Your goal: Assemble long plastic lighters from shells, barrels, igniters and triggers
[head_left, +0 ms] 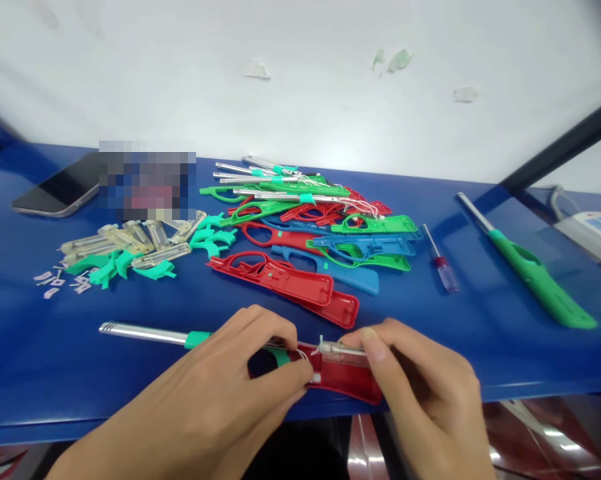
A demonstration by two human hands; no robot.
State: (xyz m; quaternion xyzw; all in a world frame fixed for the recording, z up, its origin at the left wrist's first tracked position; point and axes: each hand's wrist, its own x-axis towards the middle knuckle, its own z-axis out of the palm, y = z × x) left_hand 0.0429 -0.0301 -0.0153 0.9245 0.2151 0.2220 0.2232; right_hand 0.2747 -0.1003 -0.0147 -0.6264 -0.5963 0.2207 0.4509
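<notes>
Near the front edge of the bench (45, 367) we have a glossy red half-shell (350, 381), open side up, with a shiny metal tube (145, 332) and teal collar (197, 340) reaching leftward. Our right hand (425, 377) has its fingers closed on a clear tank (344, 351) over the shell's wider end. Our left hand (240, 363) bends its fingers close together at thin white wires; we cannot tell exactly what they pinch. Our hands hide the shell's middle and the tank's right end.
</notes>
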